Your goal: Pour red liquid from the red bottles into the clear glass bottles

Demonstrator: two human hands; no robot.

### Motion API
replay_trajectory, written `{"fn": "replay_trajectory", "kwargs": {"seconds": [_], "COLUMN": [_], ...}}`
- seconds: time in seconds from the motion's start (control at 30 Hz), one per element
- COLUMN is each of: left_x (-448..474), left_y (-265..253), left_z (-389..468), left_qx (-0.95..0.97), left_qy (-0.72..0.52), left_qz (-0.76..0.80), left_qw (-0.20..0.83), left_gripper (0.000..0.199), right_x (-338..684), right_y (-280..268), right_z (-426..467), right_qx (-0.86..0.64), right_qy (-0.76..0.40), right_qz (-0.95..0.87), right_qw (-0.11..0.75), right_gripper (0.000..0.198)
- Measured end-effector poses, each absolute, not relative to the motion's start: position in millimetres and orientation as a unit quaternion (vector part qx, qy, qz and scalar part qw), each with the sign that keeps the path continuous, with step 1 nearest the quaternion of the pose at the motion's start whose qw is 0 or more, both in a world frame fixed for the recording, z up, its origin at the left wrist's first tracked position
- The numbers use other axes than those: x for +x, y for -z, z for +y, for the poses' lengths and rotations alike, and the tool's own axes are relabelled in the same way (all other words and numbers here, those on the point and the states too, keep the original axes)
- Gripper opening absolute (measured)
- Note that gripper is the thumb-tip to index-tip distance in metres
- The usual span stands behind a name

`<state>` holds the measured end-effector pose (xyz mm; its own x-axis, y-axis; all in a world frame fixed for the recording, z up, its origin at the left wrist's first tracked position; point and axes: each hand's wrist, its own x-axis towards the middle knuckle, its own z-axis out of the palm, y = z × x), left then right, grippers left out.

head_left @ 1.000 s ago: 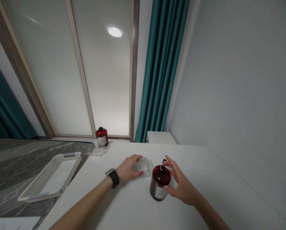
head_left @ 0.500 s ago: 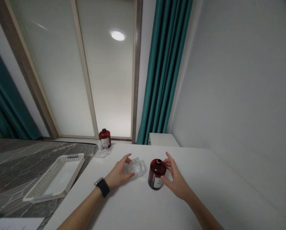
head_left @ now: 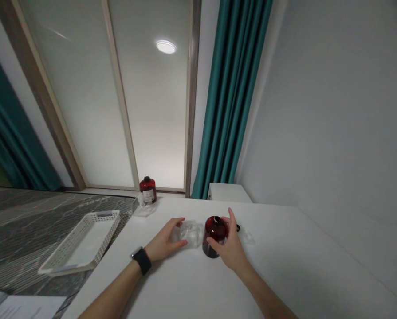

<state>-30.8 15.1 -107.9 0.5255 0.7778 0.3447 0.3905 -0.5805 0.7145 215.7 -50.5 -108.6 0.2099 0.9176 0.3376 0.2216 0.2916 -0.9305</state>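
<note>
My left hand [head_left: 164, 241], with a black watch on its wrist, curves its thumb and fingers around the left side of a clear container [head_left: 192, 235]. My right hand [head_left: 230, 248] grips a dark red bottle [head_left: 214, 228] from the right. Its thumb lies across the front and covers part of the label, while one finger points up. The bottle's neck is uncapped, and its body stands just right of the clear container. Behind my right hand, a small black piece [head_left: 238, 227] shows in part, beside a faint clear item [head_left: 249, 238].
A second red bottle [head_left: 148, 190] with a black cap stands at the white table's far left corner, by a clear container [head_left: 144, 210]. Beyond the left edge is a white basket [head_left: 80, 243]. Papers [head_left: 32, 308] lie lower left. A white cabinet [head_left: 229, 192] stands behind the table.
My right hand has moved left and closed around the dark red bottle, which has shifted slightly left toward the clear container. The black piece behind the hand shows more plainly. My left hand barely moved.
</note>
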Motion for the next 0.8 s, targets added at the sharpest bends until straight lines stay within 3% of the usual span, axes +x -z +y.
{"fn": "replay_trajectory", "kwargs": {"seconds": [0.23, 0.4, 0.8], "left_x": [-31.7, -31.4, -32.6], "left_y": [109.8, 109.1, 108.3], "left_z": [14.8, 13.7, 14.4], "left_qx": [0.81, 0.81, 0.817], "left_qy": [-0.325, -0.325, -0.317], "left_qz": [0.379, 0.381, 0.376], "left_qw": [0.307, 0.305, 0.301], "left_gripper": [0.065, 0.064, 0.063], "right_x": [211.8, 203.1, 223.2], "right_y": [122.1, 129.0, 123.1], "right_z": [-49.5, -49.5, -60.9], "right_qx": [-0.444, -0.487, -0.517], "right_qy": [-0.337, -0.325, -0.279], "right_qz": [-0.559, -0.521, -0.576], "right_qw": [0.614, 0.621, 0.568], "right_gripper": [0.072, 0.086, 0.074]}}
